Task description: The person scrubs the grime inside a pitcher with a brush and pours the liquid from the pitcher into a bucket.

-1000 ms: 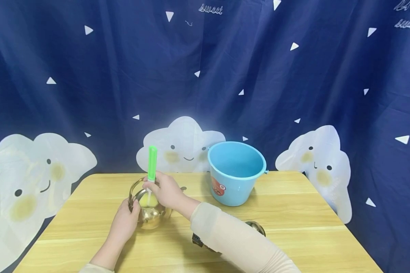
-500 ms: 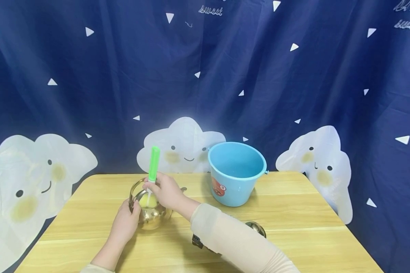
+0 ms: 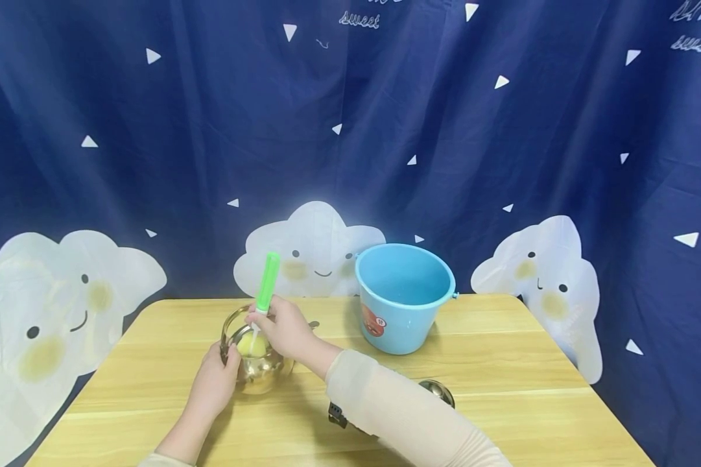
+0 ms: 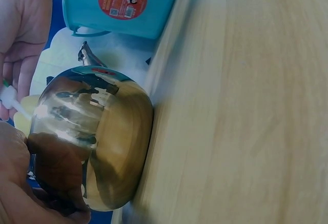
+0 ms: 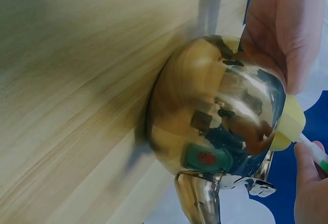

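A shiny gold-toned metal kettle [image 3: 262,373] stands on the wooden table at left of centre, its lid off and its hoop handle raised. My left hand [image 3: 213,379] grips its near left side, thumb at the rim. My right hand [image 3: 286,329] pinches the white stem of a sponge brush [image 3: 268,280] with a green handle. The brush's yellow sponge head sits in the kettle's mouth, partly showing above the rim in the right wrist view. The kettle's spout [image 5: 200,198] points away from my left hand. Most fingers of the left hand are hidden behind the kettle in the head view.
A light blue bucket [image 3: 399,327] with a red sticker stands behind and right of the kettle. A round shiny metal piece [image 3: 438,392], partly covered by my right sleeve [image 3: 397,405], lies on the table [image 3: 525,370]. A dark blue cloud-print curtain [image 3: 350,130] hangs behind.
The brush's green handle has tipped to the right, from nearly upright to slanted, with its sponge end still in the kettle. The left hand and kettle have hardly moved.
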Demonstrator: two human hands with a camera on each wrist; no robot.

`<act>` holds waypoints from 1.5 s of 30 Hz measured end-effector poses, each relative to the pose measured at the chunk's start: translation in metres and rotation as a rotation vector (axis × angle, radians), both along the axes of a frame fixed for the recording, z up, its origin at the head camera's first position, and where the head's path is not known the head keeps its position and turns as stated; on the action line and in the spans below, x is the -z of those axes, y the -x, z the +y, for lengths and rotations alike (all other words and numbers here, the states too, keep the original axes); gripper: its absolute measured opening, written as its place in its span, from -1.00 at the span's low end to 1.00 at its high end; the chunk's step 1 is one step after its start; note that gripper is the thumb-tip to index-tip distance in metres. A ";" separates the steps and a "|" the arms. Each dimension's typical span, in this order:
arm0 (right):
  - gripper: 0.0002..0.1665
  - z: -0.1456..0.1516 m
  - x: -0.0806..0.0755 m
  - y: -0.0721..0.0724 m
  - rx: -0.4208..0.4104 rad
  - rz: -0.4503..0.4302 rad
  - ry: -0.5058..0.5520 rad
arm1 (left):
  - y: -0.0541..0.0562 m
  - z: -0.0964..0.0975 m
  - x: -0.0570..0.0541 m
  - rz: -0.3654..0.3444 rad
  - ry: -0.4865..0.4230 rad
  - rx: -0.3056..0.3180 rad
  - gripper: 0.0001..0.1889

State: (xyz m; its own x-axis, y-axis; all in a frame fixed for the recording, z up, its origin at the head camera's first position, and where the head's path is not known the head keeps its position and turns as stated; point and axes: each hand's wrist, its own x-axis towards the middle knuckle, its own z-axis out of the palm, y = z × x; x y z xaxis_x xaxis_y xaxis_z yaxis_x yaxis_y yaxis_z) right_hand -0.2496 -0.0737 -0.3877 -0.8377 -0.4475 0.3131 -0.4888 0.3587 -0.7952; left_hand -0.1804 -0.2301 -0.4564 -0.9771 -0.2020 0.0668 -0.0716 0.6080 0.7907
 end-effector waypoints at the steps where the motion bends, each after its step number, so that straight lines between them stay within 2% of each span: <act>1: -0.88 0.000 0.000 0.000 0.002 -0.002 0.005 | 0.000 0.000 0.000 -0.001 -0.002 0.001 -0.30; 12: -0.90 -0.001 0.003 0.000 0.032 -0.022 0.054 | -0.001 0.000 -0.001 0.000 0.014 0.000 -0.29; 21: -0.93 -0.003 0.006 -0.002 0.019 -0.047 0.128 | -0.001 0.000 -0.002 0.001 -0.006 0.015 -0.29; 45: -0.91 -0.007 0.008 -0.011 0.059 -0.072 0.207 | -0.002 0.001 -0.002 0.001 0.004 0.018 -0.30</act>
State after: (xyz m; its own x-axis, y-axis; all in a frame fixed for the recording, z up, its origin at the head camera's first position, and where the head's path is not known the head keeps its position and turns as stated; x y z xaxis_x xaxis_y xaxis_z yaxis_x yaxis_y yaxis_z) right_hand -0.2382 -0.0803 -0.3956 -0.8840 -0.3291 0.3320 -0.4113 0.2102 -0.8869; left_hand -0.1783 -0.2294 -0.4545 -0.9804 -0.1843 0.0690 -0.0597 0.6126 0.7882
